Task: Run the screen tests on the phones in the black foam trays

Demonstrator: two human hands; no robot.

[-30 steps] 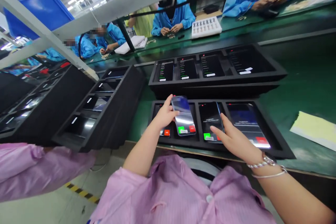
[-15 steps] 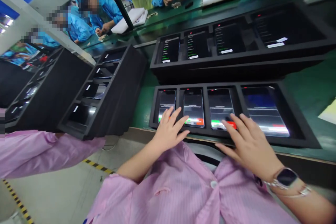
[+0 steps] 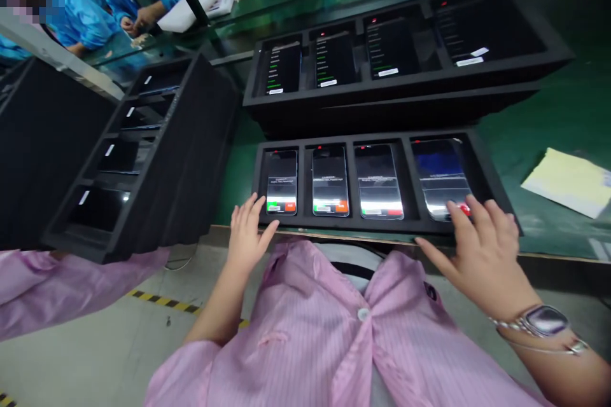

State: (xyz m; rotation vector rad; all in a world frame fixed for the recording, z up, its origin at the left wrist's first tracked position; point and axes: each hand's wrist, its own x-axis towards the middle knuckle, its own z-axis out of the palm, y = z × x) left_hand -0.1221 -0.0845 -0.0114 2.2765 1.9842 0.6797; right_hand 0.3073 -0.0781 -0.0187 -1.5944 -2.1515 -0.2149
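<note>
Looking at the left hand (image 3: 248, 235), what's it holding?

Nothing. It's open, fingers spread, just beside the front corner of the black foam tray (image 3: 367, 224), near the leftmost phone (image 3: 281, 182).

And the right hand (image 3: 482, 248)?

Open too, and empty, its fingertips (image 3: 459, 216) at the lower end of the rightmost phone (image 3: 439, 168).

Where are the phones?

Four lie screen up and lit, one per compartment of that tray, on the green table (image 3: 563, 108).
</note>
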